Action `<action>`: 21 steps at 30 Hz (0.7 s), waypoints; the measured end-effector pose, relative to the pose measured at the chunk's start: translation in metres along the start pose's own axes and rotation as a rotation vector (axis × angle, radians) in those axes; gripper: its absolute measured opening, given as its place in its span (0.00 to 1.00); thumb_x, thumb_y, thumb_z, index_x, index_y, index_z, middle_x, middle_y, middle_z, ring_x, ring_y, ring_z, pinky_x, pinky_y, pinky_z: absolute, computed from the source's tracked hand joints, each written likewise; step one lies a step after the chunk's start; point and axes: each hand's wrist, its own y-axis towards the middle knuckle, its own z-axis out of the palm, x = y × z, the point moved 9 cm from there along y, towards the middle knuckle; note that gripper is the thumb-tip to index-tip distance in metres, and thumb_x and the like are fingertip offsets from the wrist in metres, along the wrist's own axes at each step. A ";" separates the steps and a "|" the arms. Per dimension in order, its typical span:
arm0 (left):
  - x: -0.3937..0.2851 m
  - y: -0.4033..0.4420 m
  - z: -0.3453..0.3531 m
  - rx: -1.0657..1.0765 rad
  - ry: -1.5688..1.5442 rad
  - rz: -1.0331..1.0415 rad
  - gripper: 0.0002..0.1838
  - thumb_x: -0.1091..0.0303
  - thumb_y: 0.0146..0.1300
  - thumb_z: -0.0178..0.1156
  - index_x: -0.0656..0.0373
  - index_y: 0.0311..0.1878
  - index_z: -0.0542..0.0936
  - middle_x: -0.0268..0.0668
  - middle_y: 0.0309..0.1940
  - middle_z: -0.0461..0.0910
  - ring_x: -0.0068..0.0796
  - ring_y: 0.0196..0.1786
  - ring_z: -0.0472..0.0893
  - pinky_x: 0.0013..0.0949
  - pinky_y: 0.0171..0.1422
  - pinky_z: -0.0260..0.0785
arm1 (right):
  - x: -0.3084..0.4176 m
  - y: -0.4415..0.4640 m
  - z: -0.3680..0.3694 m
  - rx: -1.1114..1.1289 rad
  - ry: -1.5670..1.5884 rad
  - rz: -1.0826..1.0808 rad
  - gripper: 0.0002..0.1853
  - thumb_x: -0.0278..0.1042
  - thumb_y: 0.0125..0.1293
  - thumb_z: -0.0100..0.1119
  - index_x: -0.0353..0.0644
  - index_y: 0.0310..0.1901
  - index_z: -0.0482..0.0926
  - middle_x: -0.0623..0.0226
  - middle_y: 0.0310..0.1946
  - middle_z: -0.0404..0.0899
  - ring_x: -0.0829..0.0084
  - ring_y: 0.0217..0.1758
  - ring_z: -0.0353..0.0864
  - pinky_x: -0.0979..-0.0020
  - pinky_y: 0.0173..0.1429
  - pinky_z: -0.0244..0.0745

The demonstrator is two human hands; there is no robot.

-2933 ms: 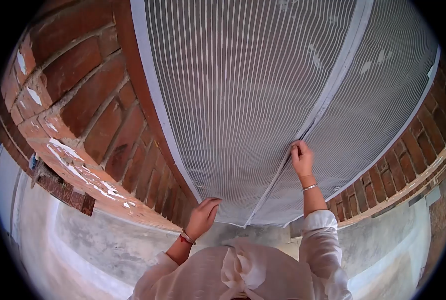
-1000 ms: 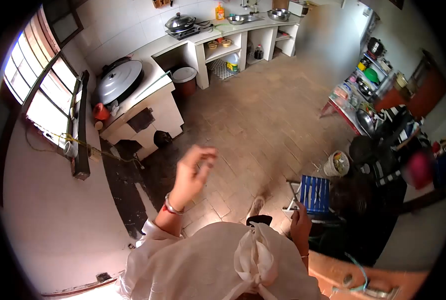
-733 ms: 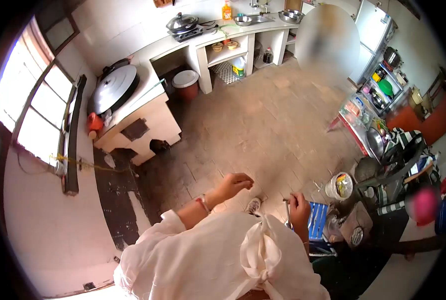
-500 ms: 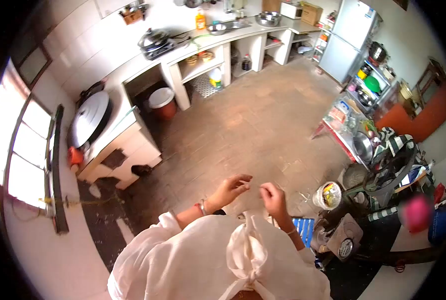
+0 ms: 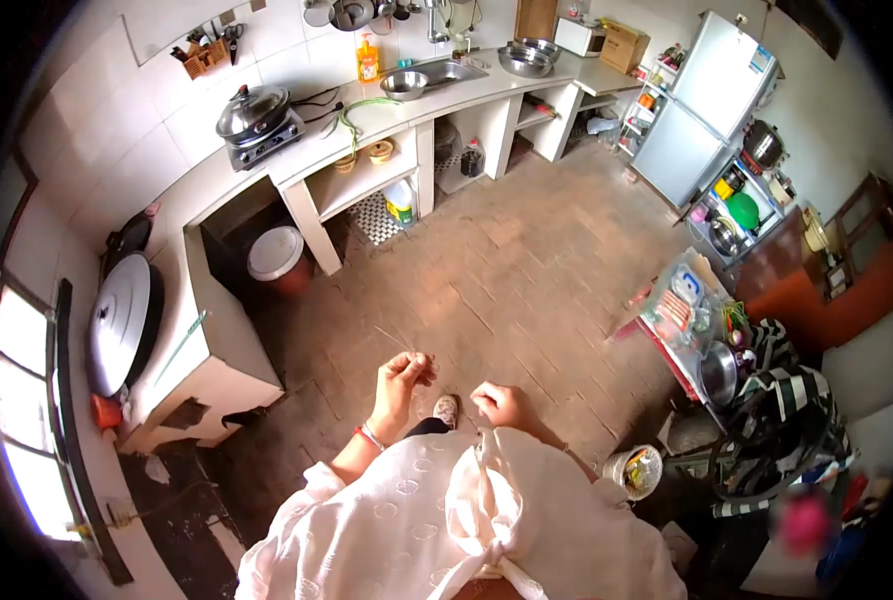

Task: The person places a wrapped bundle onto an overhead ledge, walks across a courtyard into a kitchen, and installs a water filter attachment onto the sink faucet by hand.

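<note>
My left hand (image 5: 402, 388) is raised in front of my body over the brick floor, its fingers curled in loosely. A red and pale bracelet circles that wrist. My right hand (image 5: 504, 406) hovers beside it, a little lower, with its fingers bent into a loose fist. Nothing shows in either hand, and neither touches anything. Between them, one shoe (image 5: 447, 410) stands out on the floor below. A white bucket (image 5: 633, 472) with colourful scraps is the nearest object to the right hand.
Ahead runs a counter with a lidded wok (image 5: 253, 110), a steel bowl (image 5: 404, 85) and a sink. A tiled stove with a large lid (image 5: 121, 322) is at left. On the right are a fridge (image 5: 701, 95), a low table (image 5: 671, 345) and piled clutter. A lidded bucket (image 5: 277, 256) sits under the counter.
The view has shifted forward and right, bringing the counter and stove into different positions. My left hand's fingers have curled in from a more open pose. The right hand stays bent.
</note>
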 end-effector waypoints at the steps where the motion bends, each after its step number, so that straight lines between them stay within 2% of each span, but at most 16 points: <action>1: -0.012 0.030 0.003 -0.002 -0.021 -0.016 0.09 0.66 0.69 0.58 0.62 0.38 0.81 0.38 0.33 0.84 0.25 0.33 0.81 0.28 0.40 0.73 | -0.001 0.027 -0.014 0.007 0.017 0.009 0.07 0.34 0.66 0.57 0.43 0.35 0.81 0.66 0.21 0.81 0.71 0.23 0.80 0.69 0.31 0.73; 2: -0.022 0.057 0.005 -0.002 -0.032 -0.012 0.09 0.67 0.69 0.58 0.62 0.39 0.81 0.38 0.33 0.84 0.25 0.33 0.81 0.28 0.39 0.73 | -0.004 0.053 -0.025 -0.002 -0.012 0.029 0.06 0.34 0.65 0.57 0.43 0.35 0.81 0.66 0.20 0.80 0.71 0.23 0.80 0.69 0.31 0.74; 7: -0.053 0.174 0.042 0.049 0.006 -0.028 0.08 0.67 0.70 0.57 0.62 0.40 0.81 0.37 0.33 0.85 0.23 0.31 0.81 0.27 0.37 0.74 | -0.001 0.150 -0.089 -0.149 -0.098 -0.056 0.06 0.33 0.66 0.56 0.41 0.36 0.78 0.58 0.27 0.81 0.56 0.30 0.82 0.62 0.35 0.75; 10: -0.051 0.227 0.074 0.124 0.045 -0.034 0.07 0.69 0.69 0.58 0.63 0.39 0.82 0.37 0.33 0.85 0.23 0.31 0.81 0.27 0.37 0.74 | -0.037 0.186 -0.101 -0.084 -0.093 0.058 0.05 0.32 0.66 0.56 0.40 0.36 0.77 0.56 0.31 0.82 0.52 0.34 0.81 0.59 0.37 0.75; 13: -0.036 0.272 0.107 0.185 0.073 -0.065 0.06 0.72 0.67 0.59 0.65 0.39 0.83 0.37 0.34 0.84 0.23 0.31 0.80 0.27 0.38 0.74 | -0.064 0.224 -0.123 -0.149 -0.046 0.033 0.04 0.31 0.65 0.56 0.40 0.35 0.77 0.55 0.29 0.81 0.53 0.31 0.81 0.59 0.34 0.74; 14: -0.029 0.286 0.119 0.236 0.139 -0.099 0.07 0.72 0.68 0.58 0.66 0.41 0.82 0.39 0.37 0.84 0.25 0.34 0.81 0.29 0.41 0.74 | -0.074 0.237 -0.132 -0.175 -0.024 0.013 0.04 0.31 0.64 0.56 0.40 0.34 0.77 0.55 0.28 0.81 0.53 0.30 0.80 0.59 0.33 0.73; 19: -0.003 0.377 0.165 0.274 0.219 -0.160 0.07 0.71 0.68 0.59 0.65 0.39 0.83 0.36 0.34 0.84 0.21 0.32 0.79 0.25 0.39 0.72 | -0.121 0.331 -0.179 -0.167 -0.009 -0.108 0.03 0.28 0.63 0.57 0.38 0.35 0.77 0.54 0.27 0.80 0.55 0.30 0.80 0.61 0.32 0.72; 21: -0.005 0.420 0.179 0.248 0.269 -0.161 0.09 0.68 0.70 0.58 0.64 0.42 0.82 0.37 0.35 0.84 0.23 0.33 0.80 0.28 0.40 0.72 | -0.139 0.367 -0.206 -0.102 0.069 0.006 0.03 0.27 0.63 0.58 0.38 0.35 0.78 0.54 0.27 0.80 0.54 0.30 0.81 0.63 0.32 0.73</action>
